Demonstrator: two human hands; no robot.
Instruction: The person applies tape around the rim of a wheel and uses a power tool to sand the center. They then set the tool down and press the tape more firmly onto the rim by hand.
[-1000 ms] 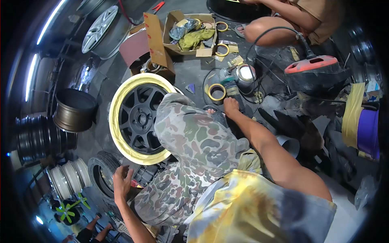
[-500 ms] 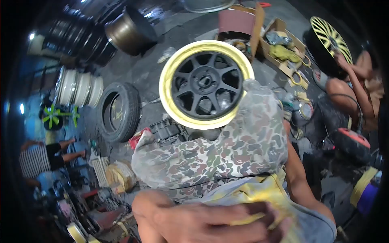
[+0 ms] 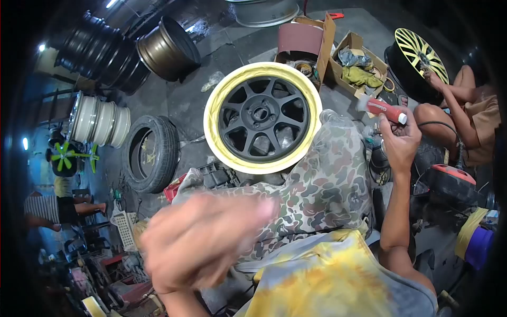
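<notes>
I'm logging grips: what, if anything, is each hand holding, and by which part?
The right hand holds a red, lettered object near its white-tipped end. The left hand is too blurred to tell.

Light on the wheel [image 3: 260, 113] is moderate; its dark spokes remain distinct. White lamps [image 3: 41, 47] glare far to its upper left, and a bluish cast lies left of it. Deep shadow sits to its upper right. Below it, the left hand [image 3: 203, 240] shows heavy blur. To its right, the red tube [image 3: 387, 111] in the right hand [image 3: 402, 141] is slightly soft. Outer edges curve into black.
</notes>
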